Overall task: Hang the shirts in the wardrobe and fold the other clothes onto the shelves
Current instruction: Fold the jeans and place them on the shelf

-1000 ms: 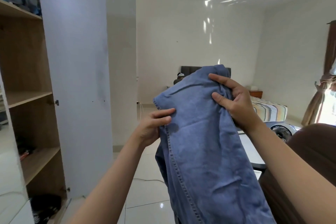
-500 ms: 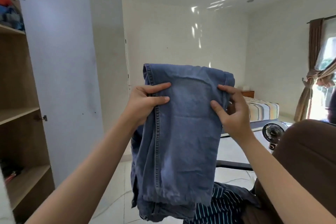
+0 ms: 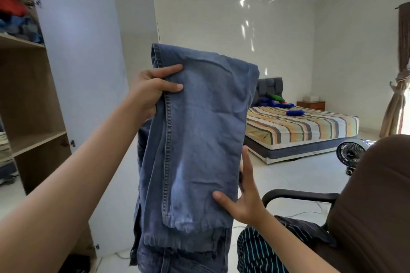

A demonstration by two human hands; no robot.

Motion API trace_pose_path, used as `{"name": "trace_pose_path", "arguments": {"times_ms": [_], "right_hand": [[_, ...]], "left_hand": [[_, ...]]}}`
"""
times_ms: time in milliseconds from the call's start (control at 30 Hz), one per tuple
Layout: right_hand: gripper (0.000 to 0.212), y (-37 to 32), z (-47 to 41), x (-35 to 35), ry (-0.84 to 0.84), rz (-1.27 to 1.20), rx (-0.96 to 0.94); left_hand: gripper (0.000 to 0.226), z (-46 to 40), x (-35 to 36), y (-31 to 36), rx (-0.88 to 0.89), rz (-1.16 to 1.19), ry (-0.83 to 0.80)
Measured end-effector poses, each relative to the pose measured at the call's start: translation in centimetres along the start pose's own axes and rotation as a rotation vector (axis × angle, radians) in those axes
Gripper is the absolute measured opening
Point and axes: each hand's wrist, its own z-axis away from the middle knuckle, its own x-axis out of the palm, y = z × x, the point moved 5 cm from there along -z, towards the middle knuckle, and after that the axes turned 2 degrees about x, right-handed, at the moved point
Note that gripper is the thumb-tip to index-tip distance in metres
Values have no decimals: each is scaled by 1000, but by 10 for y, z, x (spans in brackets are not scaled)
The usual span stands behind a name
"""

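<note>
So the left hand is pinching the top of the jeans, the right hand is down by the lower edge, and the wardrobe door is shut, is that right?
Not quite. The wardrobe door stands open, and the shelves beside it are exposed, as the head view shows. The rest holds: the left hand pinches the top of the jeans, and the right hand is at their lower edge.

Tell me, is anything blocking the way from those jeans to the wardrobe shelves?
Nothing visible does. The jeans hang in the air, gripped by the left hand with the right hand at their lower edge. The wardrobe stands to the left with its door swung open and a bare shelf facing the room.
</note>
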Motion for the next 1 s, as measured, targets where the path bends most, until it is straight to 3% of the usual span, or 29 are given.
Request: {"name": "trace_pose_path", "arguments": {"times_ms": [167,300,400,600,800,933,1000], "right_hand": [[58,-21,-4,9,37,96,-162],[34,-36,-14,13,-22,-54,-3],[40,-44,-24,6,-7,-173,146],[49,-59,-42,-11,36,-373,219],[52,-73,-59,-25,76,-379,171],[51,-73,-63,-30,91,-379,174],[51,-68,-61,-32,105,-361,193]], "left_hand": [[43,-1,-18,6,-3,-33,56],[42,-2,-30,8,-30,-26,87],[41,-2,-39,4,-54,-9,108],[40,1,-48,-13,-79,114,59],[45,9,-47,-34,-117,318,-241],[53,22,-42,-54,-194,89,-437],[58,28,-39,-60,-223,94,-480]]}}
